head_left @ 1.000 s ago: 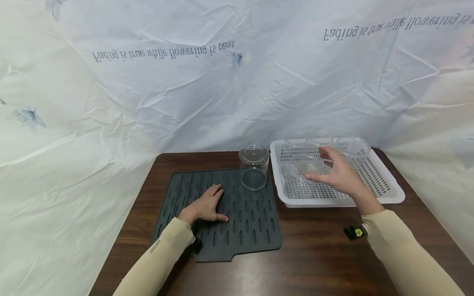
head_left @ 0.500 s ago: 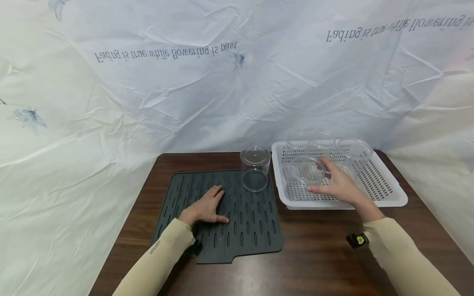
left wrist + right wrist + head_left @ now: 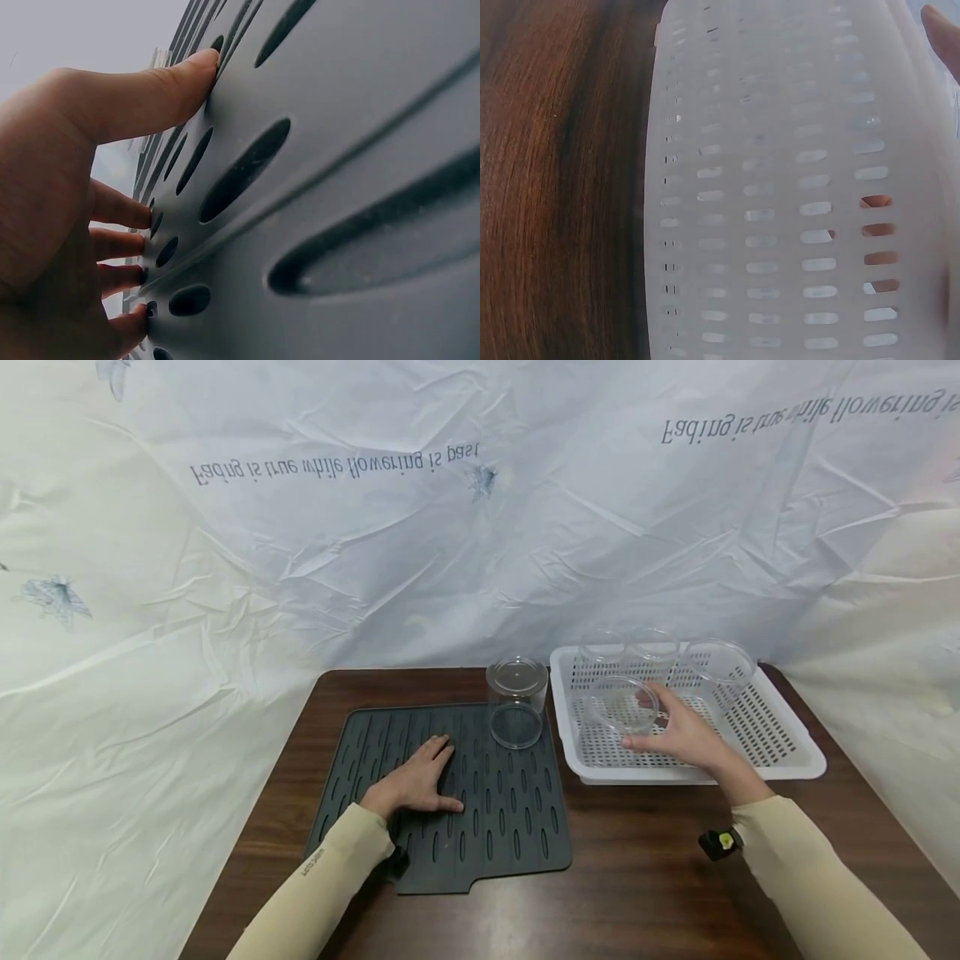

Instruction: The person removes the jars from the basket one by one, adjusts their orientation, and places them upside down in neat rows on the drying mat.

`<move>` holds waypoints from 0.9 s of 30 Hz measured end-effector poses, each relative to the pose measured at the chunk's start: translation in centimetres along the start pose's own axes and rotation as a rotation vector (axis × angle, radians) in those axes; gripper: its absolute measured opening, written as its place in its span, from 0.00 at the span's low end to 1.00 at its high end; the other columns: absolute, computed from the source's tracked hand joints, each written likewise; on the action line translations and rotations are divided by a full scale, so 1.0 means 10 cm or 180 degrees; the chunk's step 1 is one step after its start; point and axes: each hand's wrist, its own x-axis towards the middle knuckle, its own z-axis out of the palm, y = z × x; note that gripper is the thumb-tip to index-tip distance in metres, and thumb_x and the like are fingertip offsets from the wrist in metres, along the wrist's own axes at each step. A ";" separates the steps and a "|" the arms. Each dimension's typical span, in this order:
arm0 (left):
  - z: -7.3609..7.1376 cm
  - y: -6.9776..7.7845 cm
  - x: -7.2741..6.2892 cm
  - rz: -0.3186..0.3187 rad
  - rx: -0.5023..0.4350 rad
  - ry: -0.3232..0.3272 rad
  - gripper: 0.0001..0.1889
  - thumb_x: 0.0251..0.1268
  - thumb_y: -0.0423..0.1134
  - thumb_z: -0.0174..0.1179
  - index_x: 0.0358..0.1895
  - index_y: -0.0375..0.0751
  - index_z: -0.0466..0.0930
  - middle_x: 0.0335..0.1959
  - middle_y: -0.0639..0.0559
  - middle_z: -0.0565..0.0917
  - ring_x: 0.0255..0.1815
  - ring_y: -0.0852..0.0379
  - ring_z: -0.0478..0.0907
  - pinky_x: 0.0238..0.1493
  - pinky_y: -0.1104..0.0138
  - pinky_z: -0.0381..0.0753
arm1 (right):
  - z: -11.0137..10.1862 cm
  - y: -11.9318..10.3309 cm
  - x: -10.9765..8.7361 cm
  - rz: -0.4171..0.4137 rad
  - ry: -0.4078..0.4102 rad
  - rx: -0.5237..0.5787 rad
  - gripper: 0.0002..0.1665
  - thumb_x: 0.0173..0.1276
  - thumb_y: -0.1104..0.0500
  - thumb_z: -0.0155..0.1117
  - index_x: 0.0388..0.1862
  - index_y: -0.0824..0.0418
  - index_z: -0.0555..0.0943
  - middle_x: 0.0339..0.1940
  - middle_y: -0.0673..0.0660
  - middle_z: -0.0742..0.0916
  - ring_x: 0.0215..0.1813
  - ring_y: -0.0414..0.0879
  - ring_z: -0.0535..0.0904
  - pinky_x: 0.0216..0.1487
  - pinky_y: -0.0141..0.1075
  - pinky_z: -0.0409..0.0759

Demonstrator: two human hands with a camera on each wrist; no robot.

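Observation:
In the head view my left hand [image 3: 417, 783] rests with spread fingers on a dark grey slotted drying mat [image 3: 510, 827]. The left wrist view shows its fingertips and thumb touching the mat. My right hand [image 3: 678, 735] reaches into a white slotted plastic basket [image 3: 600, 772], with fingers and thumb around a clear jar [image 3: 622, 706]. Some fingertips show through its clear wall. In the right wrist view the basket's side hides most of this hand. Another clear jar [image 3: 517, 702] stands on the mat's back right corner.
More clear round containers stand along the basket's back, including a wider one [image 3: 720, 662] at right. Basket and mat lie side by side on a dark brown wooden table [image 3: 600, 868]. A pale printed sheet [image 3: 375, 560] hangs behind.
My right hand has closed in around the clear jar, its fingertips moving left behind the wall, and the rim has shifted slightly. My left hand stays still on the mat.

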 end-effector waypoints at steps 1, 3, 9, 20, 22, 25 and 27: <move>0.00 0.00 0.00 -0.0004 -0.0003 -0.0003 0.56 0.51 0.68 0.66 0.77 0.38 0.54 0.80 0.42 0.48 0.80 0.43 0.44 0.75 0.47 0.55 | 0.00 0.00 0.01 0.0015 -0.0026 0.0024 0.63 0.53 0.47 0.78 0.76 0.68 0.52 0.67 0.73 0.71 0.68 0.69 0.66 0.66 0.66 0.63; 0.00 0.00 0.00 -0.0014 -0.0004 -0.0003 0.56 0.51 0.68 0.66 0.77 0.38 0.54 0.80 0.43 0.48 0.80 0.43 0.43 0.75 0.47 0.55 | -0.01 0.01 0.03 0.0025 -0.0073 0.0076 0.62 0.54 0.47 0.78 0.76 0.69 0.52 0.69 0.73 0.70 0.69 0.69 0.65 0.65 0.66 0.64; 0.02 -0.01 0.01 -0.0030 0.0013 -0.0006 0.56 0.51 0.69 0.66 0.77 0.39 0.53 0.80 0.43 0.48 0.80 0.44 0.43 0.75 0.48 0.55 | -0.02 0.03 0.10 0.0010 -0.0211 0.0290 0.61 0.55 0.50 0.78 0.76 0.70 0.51 0.71 0.74 0.66 0.71 0.70 0.62 0.65 0.66 0.64; 0.00 -0.01 0.01 -0.0009 0.0008 -0.0021 0.56 0.51 0.69 0.65 0.77 0.39 0.52 0.80 0.43 0.47 0.80 0.44 0.42 0.76 0.48 0.54 | -0.01 0.09 0.14 -0.0008 -0.0478 0.0604 0.60 0.56 0.57 0.77 0.77 0.70 0.49 0.74 0.73 0.63 0.73 0.69 0.59 0.67 0.65 0.63; -0.01 -0.01 0.01 -0.0022 -0.0005 -0.0035 0.56 0.52 0.68 0.65 0.77 0.39 0.52 0.80 0.43 0.47 0.80 0.44 0.42 0.76 0.48 0.54 | -0.01 0.09 0.14 -0.0009 -0.0516 0.0688 0.60 0.57 0.58 0.76 0.78 0.69 0.48 0.74 0.73 0.63 0.73 0.69 0.59 0.67 0.65 0.64; -0.01 -0.01 0.01 -0.0046 -0.0017 -0.0064 0.56 0.52 0.68 0.65 0.78 0.39 0.52 0.80 0.44 0.47 0.81 0.44 0.42 0.76 0.48 0.54 | -0.01 0.09 0.15 -0.0017 -0.0549 0.0789 0.60 0.57 0.60 0.76 0.78 0.68 0.47 0.74 0.74 0.63 0.73 0.69 0.59 0.66 0.64 0.65; -0.01 -0.01 0.01 -0.0055 -0.0019 -0.0074 0.56 0.52 0.68 0.65 0.78 0.40 0.51 0.80 0.44 0.47 0.81 0.44 0.42 0.76 0.48 0.54 | 0.00 0.10 0.15 -0.0011 -0.0563 0.0842 0.61 0.56 0.60 0.76 0.79 0.67 0.47 0.74 0.73 0.63 0.73 0.69 0.59 0.65 0.63 0.67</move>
